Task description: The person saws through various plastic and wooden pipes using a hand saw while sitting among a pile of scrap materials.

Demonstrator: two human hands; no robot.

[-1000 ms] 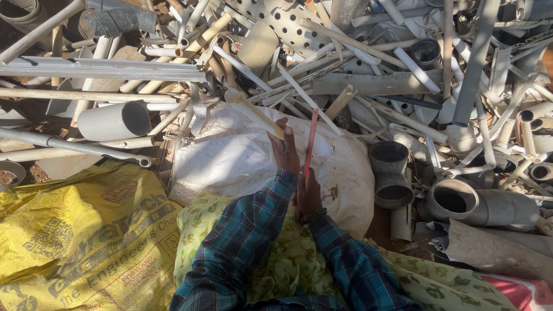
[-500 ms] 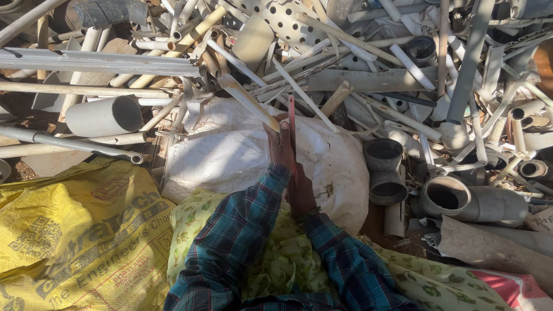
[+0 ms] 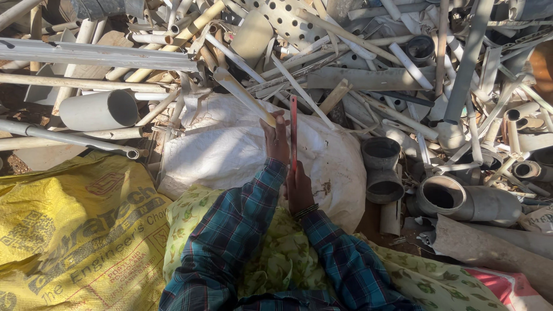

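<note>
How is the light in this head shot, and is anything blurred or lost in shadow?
Head view: hard sunlight on the white sack and pale pipes; left hand and right hand shaded but sharp; gaps between pipes go black; no visible motion blur.

Matt dusty plastic pipes (image 3: pixel 368 75), woven white sack (image 3: pixel 230 150), thin red blade (image 3: pixel 293 132)

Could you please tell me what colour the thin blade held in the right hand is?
The blade is red, seen best in the head view, where it stands upright above the right hand.

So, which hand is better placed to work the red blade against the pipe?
Right: the right hand grips the red blade at its lower end, while the left hand holds the pipe by its end.
</note>
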